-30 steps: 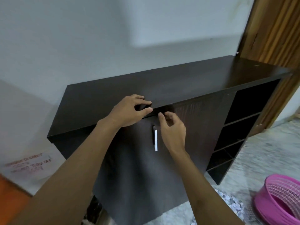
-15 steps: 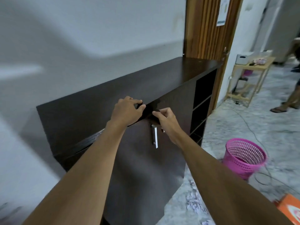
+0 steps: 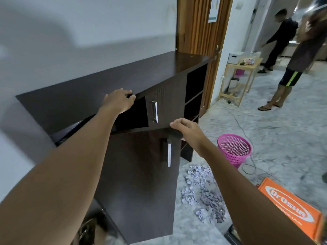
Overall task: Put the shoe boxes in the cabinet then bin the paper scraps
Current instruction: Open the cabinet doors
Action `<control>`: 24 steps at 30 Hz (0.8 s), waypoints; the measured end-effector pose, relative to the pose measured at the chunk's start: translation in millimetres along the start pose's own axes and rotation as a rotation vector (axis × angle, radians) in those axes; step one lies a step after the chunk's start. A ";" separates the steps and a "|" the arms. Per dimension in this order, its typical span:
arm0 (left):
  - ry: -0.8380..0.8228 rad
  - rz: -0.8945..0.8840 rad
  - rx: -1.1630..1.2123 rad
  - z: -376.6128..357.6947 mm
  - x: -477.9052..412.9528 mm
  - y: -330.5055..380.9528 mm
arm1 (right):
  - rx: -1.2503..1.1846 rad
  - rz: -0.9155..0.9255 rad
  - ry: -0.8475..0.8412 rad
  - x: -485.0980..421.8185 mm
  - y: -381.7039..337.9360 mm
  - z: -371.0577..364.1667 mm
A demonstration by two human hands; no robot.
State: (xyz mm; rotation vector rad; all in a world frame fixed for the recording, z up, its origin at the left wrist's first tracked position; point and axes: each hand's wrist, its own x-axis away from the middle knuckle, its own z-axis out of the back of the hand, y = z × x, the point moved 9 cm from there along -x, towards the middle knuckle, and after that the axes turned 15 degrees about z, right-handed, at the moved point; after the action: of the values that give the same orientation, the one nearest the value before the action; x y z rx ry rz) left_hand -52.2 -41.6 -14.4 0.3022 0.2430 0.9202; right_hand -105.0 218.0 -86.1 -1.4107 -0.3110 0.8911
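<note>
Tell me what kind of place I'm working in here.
Probably a home hallway or entry area: a dark cabinet with open shelves stands beside a wooden door, and an orange shoe box, paper scraps and a pink basket sit on the marble-look floor.

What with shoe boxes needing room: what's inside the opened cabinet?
Only a dark cabinet cavity shows beside the left hand, nothing discernible in it. The open door, gripped by the right hand, and the left forearm hide the rest.

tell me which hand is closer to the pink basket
Right. The right hand grips the open cabinet door, just left of the pink basket; the left hand holds the cabinet top, farther left.
</note>
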 end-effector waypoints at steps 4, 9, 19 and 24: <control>0.015 0.006 -0.078 4.2 29.5 -7.3 | -0.115 -0.066 -0.256 43.5 -21.2 -14.9; 0.068 0.029 -0.147 16.1 69.0 -36.7 | -0.298 -0.179 -0.502 82.8 -34.1 -70.6; -0.030 0.101 -0.108 41.1 126.8 -82.6 | -0.395 -0.146 -0.657 133.1 -58.8 -182.9; -0.036 0.111 -0.083 46.6 136.2 -78.8 | -0.333 -0.086 -0.625 140.4 -73.0 -200.7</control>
State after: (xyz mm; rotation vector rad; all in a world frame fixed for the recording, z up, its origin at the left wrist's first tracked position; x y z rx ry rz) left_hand 101.1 16.6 -9.6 0.2569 0.1550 1.0306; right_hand 147.1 177.9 -98.5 -1.3731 -1.0226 1.2369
